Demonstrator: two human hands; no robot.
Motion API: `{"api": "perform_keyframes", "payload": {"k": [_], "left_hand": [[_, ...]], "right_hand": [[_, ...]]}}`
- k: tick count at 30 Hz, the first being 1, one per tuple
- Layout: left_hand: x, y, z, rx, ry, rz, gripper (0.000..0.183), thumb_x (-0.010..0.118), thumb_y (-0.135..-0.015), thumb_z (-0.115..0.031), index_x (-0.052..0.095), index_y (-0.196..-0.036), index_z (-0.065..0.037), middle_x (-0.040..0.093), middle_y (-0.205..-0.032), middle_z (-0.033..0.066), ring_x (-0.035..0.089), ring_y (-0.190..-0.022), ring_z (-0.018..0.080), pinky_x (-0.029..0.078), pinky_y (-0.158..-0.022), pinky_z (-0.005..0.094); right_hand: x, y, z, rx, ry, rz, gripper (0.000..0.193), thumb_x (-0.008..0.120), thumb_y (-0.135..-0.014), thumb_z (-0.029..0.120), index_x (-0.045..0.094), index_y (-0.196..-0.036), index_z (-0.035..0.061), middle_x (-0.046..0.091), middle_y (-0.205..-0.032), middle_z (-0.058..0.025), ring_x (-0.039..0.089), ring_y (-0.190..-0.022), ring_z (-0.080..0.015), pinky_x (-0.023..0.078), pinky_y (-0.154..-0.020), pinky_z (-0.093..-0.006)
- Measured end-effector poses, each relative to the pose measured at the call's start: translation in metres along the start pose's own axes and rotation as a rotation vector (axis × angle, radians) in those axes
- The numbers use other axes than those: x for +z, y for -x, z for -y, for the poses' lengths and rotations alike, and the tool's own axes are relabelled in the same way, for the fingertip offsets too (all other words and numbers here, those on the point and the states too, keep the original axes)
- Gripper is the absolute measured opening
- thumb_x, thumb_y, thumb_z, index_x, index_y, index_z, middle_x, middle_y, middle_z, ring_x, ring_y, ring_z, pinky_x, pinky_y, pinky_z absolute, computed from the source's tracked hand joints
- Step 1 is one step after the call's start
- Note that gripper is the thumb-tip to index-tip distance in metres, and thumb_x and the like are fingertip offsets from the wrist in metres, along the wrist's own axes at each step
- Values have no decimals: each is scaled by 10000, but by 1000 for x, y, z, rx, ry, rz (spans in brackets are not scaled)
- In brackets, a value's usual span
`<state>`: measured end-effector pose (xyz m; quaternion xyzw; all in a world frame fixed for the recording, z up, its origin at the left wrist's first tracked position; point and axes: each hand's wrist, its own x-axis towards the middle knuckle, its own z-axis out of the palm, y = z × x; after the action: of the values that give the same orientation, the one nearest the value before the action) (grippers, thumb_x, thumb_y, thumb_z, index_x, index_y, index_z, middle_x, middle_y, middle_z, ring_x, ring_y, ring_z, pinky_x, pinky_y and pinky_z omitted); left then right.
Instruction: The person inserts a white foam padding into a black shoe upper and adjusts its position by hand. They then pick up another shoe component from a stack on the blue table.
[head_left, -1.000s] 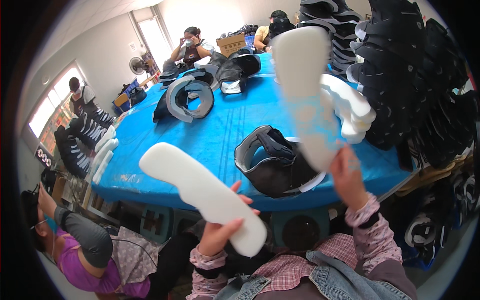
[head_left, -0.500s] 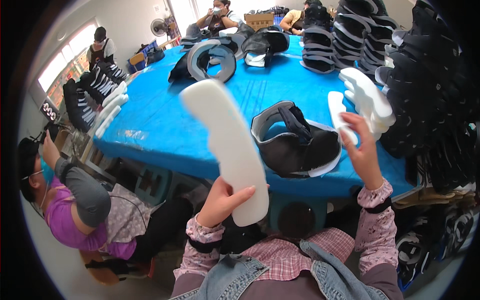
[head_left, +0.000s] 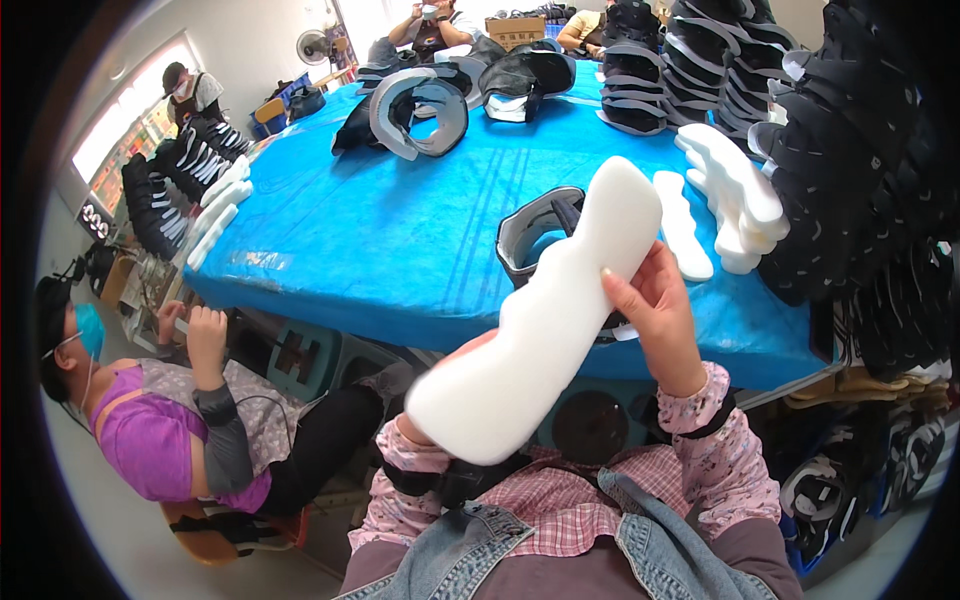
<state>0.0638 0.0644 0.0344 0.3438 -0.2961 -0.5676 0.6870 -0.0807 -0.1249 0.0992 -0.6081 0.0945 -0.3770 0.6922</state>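
White foam-like pad (head_left: 550,320) slants above the near edge of the blue tabletop (head_left: 340,240), broad face up. The right hand (head_left: 655,310) pinches its upper part, thumb in front, fingers behind; the left hand (head_left: 478,343) is mostly hidden behind the lower part, its grip impossible to tell. Holding it by the edge probably leaves the face clear. Beyond, partly covered, sits a black-and-grey sewn piece (head_left: 508,262); rightward, a loose white pad (head_left: 682,225) lies beside piled pads (head_left: 735,200).
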Motion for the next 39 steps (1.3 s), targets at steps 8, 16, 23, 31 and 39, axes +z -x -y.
{"api": "perform_keyframes", "payload": {"k": [8, 16, 23, 31, 39], "left_hand": [[55, -23, -17, 475, -316, -213, 1188, 842, -665, -113, -19, -1482, -83, 464, -1271, 116, 500, -1175, 225, 427, -974, 363], [51, -21, -15, 639, -925, -420, 932, 895, -593, -205, 361, -1333, -17, 633, -1023, 151, 645, -952, 219, 532, -803, 326], [56, -19, -14, 735, -1074, -422, 750, 904, -579, -230, 493, -1164, -6, 666, -942, 136, 670, -879, 200, 545, -737, 294], [58, -18, -13, 717, -1079, -463, 737, 907, -571, -223, 504, -1154, -17, 659, -947, 117, 667, -873, 185, 542, -727, 285], [57, -16, -13, 721, -1079, -440, 751, 903, -577, -210, 490, -1175, -21, 635, -972, 108, 650, -885, 178, 530, -734, 281]], "right_hand": [[4, 28, -13, -271, 590, 189, 409, 616, -895, 236, 491, -1217, 17, 439, -1236, -129, 521, -1081, -217, 447, -876, -325], [-7, 27, 21, -350, 539, 202, 390, 684, -825, 237, 554, -1136, 42, 458, -1294, -165, 505, -1176, -260, 420, -962, -376], [-5, 34, 20, -287, 447, 122, 375, 768, -733, 83, 563, -1044, 35, 522, -1222, -164, 581, -1072, -245, 508, -857, -338], [-7, 36, 22, -206, 365, 169, 412, 736, -771, 42, 477, -1092, 50, 512, -1225, -154, 553, -1109, -211, 482, -900, -333], [-6, 37, 19, -230, 304, 117, 501, 766, -735, 66, 469, -1140, 54, 550, -1154, -118, 570, -1071, -194, 495, -880, -341]]}}
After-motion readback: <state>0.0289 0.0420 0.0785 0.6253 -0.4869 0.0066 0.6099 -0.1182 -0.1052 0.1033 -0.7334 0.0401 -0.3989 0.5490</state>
